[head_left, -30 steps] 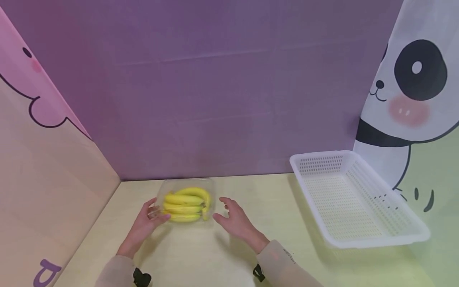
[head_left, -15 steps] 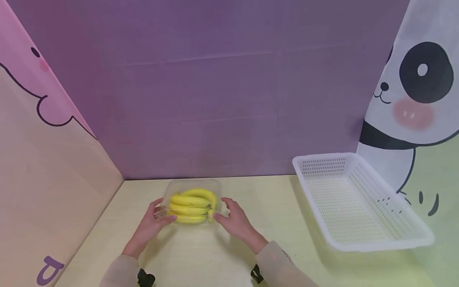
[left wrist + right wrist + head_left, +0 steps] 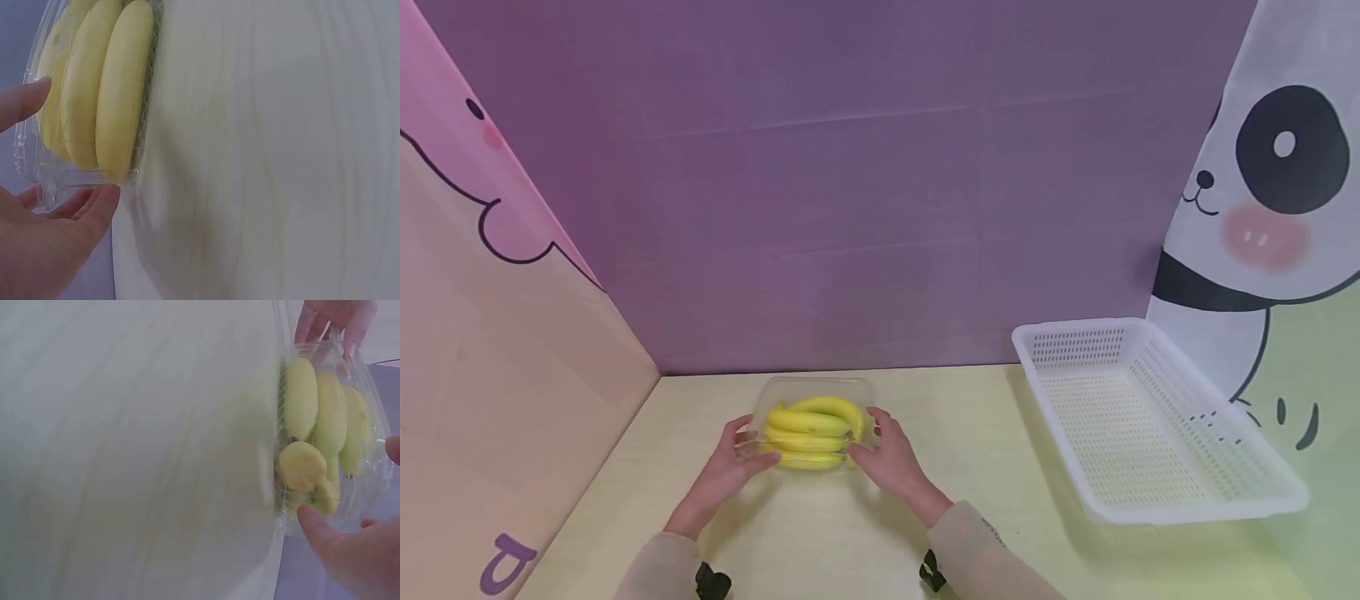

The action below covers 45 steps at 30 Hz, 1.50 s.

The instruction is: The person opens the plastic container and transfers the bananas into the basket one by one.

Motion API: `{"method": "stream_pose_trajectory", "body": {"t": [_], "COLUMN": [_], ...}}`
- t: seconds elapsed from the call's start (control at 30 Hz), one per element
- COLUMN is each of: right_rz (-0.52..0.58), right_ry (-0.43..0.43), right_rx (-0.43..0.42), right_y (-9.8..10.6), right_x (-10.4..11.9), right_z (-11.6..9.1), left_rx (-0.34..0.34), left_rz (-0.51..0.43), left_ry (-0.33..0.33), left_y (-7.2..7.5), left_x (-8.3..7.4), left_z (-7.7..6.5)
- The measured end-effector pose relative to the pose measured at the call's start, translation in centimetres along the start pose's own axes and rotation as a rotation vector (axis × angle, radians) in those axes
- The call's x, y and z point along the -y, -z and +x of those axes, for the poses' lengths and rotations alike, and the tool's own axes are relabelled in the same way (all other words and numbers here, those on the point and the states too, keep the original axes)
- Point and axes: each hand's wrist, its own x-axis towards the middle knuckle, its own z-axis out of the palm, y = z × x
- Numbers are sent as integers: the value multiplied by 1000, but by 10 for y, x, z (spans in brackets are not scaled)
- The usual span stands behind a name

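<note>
Purple backdrop (image 3: 880, 183), upper centre; lower centre, left hand (image 3: 732, 462) and right hand (image 3: 892, 461) grip the clear box (image 3: 816, 386); hard squeezing could buckle it.

No text legible. Purple letter-like mark (image 3: 514, 548) low on left wall (image 3: 512, 400), can't tell which letter. Dark print (image 3: 992, 532) on right sleeve (image 3: 976, 557), too small to read.

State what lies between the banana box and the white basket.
In the head view, the right hand is there, right beside the banana box, then bare tabletop up to the white basket.
</note>
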Motion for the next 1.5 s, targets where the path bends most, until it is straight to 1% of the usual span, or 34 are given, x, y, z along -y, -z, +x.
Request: {"method": "stream_pose_trajectory", "body": {"t": [0.3,0.53,0.67,0.87,1.07,1.5], "right_rz": [20,24,40,12,9,-14], "right_ry": [-37,-32,-31,-24,-38,-70], "right_rx": [-39,-33,-33,-13,-12,-21], "right_y": [-2,-1,4,10,17,29], "right_x": [-4,-7,-6,-5,-9,-12], "right_z": [2,0,-3,-4,-3,-5], "left_rx": [1,-8,-8,-12,1,0], "left_rz": [13,24,27,12,-7,-9], "left_ry": [8,13,3,7,-1,-28], "left_y": [-8,-10,-13,-16,-23,-37], "left_x": [-3,-5,-6,-7,-11,-18], "left_z": [-1,-1,-1,-2,-2,-1]}}
